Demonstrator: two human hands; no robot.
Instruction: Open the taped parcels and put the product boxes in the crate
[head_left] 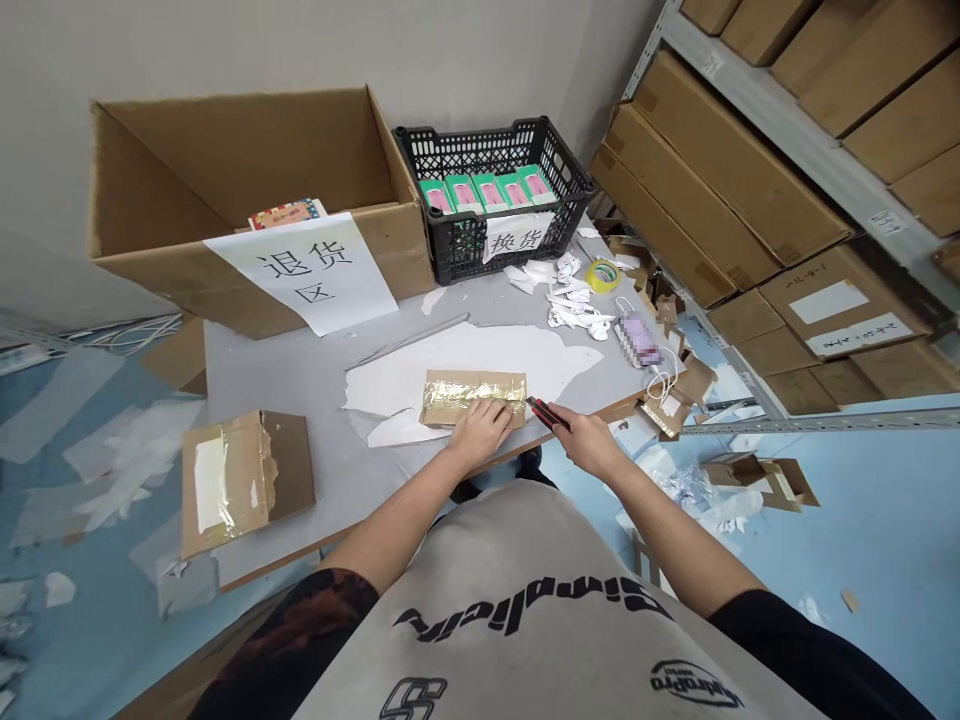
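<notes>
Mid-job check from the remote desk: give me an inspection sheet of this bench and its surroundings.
surface: grey work table, white backing sheet lying on it
job's things: gold-taped cardboard packet, red-and-black utility knife
grips: left hand flat on the packet; right hand holding the knife at the packet's end
clutter: white paper scraps, yellow tape roll, cardboard offcuts
cables: white cable bundle left of the table
surroundings: metal shelving stacked with cartons, open carton, black plastic crate

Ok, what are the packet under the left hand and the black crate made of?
The packet looks like cardboard wrapped in glossy tape: brown edges, glinting surface. The crate looks like matte moulded plastic, going by its even lattice walls.
</notes>
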